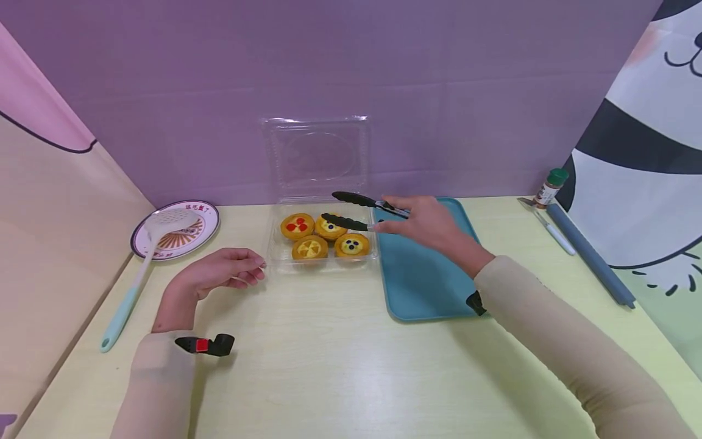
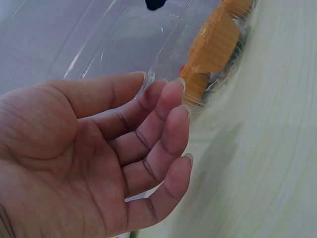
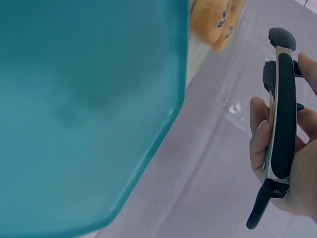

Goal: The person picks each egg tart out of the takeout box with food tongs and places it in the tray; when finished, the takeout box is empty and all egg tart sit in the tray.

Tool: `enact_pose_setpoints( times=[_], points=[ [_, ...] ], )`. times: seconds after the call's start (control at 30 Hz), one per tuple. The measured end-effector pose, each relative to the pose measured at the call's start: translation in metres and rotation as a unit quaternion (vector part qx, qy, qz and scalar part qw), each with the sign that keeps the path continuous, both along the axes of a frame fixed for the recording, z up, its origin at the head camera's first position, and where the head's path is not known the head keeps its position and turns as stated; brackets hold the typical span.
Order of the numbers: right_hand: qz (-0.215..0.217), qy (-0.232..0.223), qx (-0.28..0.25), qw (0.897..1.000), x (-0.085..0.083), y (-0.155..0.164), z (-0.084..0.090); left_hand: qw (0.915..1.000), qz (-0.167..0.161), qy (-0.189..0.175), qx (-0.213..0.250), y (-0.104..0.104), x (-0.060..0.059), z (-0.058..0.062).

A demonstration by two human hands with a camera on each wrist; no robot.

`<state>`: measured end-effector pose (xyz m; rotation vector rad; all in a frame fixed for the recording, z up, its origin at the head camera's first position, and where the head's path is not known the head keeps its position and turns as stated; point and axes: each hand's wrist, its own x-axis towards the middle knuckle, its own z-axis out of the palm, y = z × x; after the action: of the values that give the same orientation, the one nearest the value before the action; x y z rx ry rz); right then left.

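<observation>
We hold the tongs (image 1: 359, 211) in our right hand (image 1: 425, 222), fingers curled round the handle, their two black tips apart and poised over the back row of tarts. All four tarts (image 1: 325, 236) sit in the open clear container (image 1: 276, 250), its lid standing up against the purple wall. Our left hand (image 1: 222, 271) rests on the surface (image 1: 329, 366) just beside the container's left edge, palm up, fingers loosely bent and holding nothing; the left wrist view shows the fingertips (image 2: 176, 89) close to the plastic rim. The teal tray (image 1: 417, 286) to the right of the container bears no tart. We judge the work barely begun: no tart is gripped yet, and all four are left to lift.
</observation>
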<state>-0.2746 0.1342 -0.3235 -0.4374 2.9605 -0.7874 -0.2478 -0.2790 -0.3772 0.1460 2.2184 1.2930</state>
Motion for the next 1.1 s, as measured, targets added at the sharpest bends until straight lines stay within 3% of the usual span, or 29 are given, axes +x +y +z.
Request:
enact_pose_setpoints(
  times=[0.23,0.5,1.1],
  points=[
    [0.030,-0.006,0.007,1.000,-0.008,-0.025,0.000,1.0000,-0.002,0.001,-0.007,0.002,-0.002,-0.001],
    [0.047,-0.011,0.055,0.997,-0.014,-0.044,-0.003,1.0000,0.003,0.001,-0.001,0.001,-0.002,-0.002],
    [0.040,-0.053,0.107,0.992,-0.017,-0.082,-0.001,0.9999,0.004,-0.002,0.014,0.004,0.000,0.000]
  ],
)
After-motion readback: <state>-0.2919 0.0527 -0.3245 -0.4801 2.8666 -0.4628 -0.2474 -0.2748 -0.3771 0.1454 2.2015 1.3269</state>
